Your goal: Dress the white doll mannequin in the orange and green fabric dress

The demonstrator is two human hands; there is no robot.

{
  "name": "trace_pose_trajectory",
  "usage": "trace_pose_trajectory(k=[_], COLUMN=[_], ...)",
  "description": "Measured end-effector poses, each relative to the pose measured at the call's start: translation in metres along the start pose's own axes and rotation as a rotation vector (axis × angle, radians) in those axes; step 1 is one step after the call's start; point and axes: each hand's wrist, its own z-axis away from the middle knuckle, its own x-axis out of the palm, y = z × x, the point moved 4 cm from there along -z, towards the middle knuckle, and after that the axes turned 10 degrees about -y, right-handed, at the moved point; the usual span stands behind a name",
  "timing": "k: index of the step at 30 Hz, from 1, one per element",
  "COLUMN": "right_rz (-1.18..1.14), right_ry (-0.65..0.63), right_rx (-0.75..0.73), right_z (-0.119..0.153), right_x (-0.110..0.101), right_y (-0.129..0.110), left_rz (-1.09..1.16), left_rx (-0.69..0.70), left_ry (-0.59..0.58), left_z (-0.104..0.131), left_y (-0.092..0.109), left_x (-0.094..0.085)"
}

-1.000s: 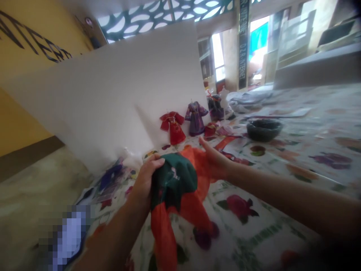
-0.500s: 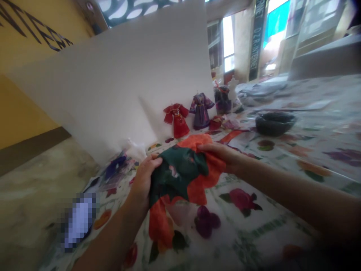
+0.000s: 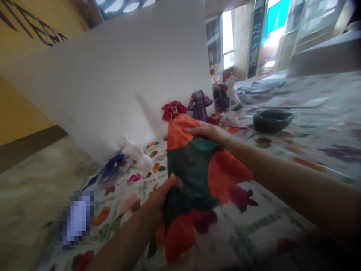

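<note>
Garment (image 3: 194, 169), green and orange, hangs mid-frame, stretched between both hands. Left hand (image 3: 163, 194) pinches its lower edge; right hand (image 3: 207, 131) grips the top. Even tension would keep it flat.

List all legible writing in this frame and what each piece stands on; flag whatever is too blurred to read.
"D.Z.R.INTERNET": white letters running vertically down the dark banner by the doorway; the last part is clearest, the start is blurred and its top is cut off.
Large black letters on the yellow wall: cut off by the frame edge, no whole word readable.
No writing shows on the green and orange garment, held by the left hand and right hand.
</note>
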Motion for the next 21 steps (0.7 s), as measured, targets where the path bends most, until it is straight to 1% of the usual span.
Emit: trace_pose_trajectory(k=[1, 2, 6, 7, 8, 9, 12, 14, 17, 19, 21], right_rz=[0.015, 0.030, 0.045, 0.046, 0.052, 0.066, 0.145, 0.186, 0.220, 0.256, 0.339], right_ry=[-0.006, -0.013, -0.039, -0.033, -0.022, -0.009, 0.023, 0.041, 0.071, 0.089, 0.090], right_rx=[0.006, 0.011, 0.060, 0.074, 0.083, 0.090, 0.114, 0.147, 0.176, 0.176, 0.166], right_z=[0.000, 0.001, 0.003, 0.003, 0.002, 0.000, -0.004, -0.006, -0.007, -0.007, -0.009], right_x=[0.002, 0.004, 0.000, -0.002, -0.006, -0.009, -0.016, -0.018, -0.016, -0.016, -0.019], right_y=[-0.002, -0.003, -0.008, -0.010, -0.011, -0.012, -0.013, -0.011, -0.007, -0.002, 0.004], left_rz=[-0.007, -0.019, -0.171, -0.227, -0.282, -0.328, -0.389, -0.394, -0.418, -0.422, -0.389], left_rx=[0.010, 0.020, 0.118, 0.141, 0.159, 0.172, 0.230, 0.260, 0.267, 0.296, 0.337], left_ry=[-0.006, -0.043, -0.344, -0.388, -0.404, -0.397, -0.321, -0.276, -0.221, -0.201, -0.181], left_z=[-0.001, -0.001, 0.006, 0.008, 0.011, 0.013, 0.017, 0.019, 0.021, 0.023, 0.025], left_y=[-0.001, -0.002, 0.007, 0.009, 0.012, 0.015, 0.022, 0.026, 0.028, 0.028, 0.029], left_x=[0.000, 0.003, 0.023, 0.026, 0.028, 0.028, 0.027, 0.028, 0.029, 0.031, 0.033])
